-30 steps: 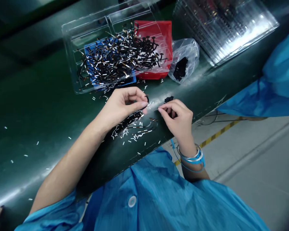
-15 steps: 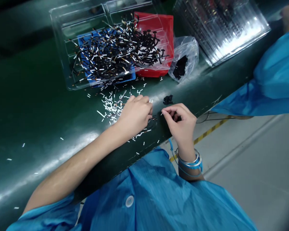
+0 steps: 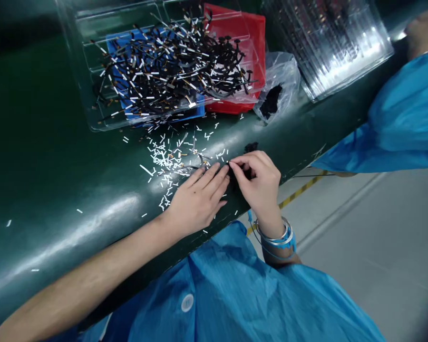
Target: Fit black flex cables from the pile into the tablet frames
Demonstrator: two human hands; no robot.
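Observation:
My left hand lies flat on the green work surface, fingers stretched out and touching the ends of thin dark flex strips. My right hand is closed in a pinch just right of the left fingertips; whatever sits between thumb and forefinger is too small to name. Beyond it lies a small heap of black pieces, partly covered by that hand. Many little white slips are scattered left of and beyond my left hand.
A clear plastic tray piled with black flex strips rests over a blue bin and a red bin. Beside them sit a clear bag with black contents and stacked clear trays. Another person's blue sleeve is at right.
My left hand has gone from curled fingers to stretched flat and lies a little nearer to me. My right hand has shifted left, still pinching. Strips formerly behind the left hand now show.

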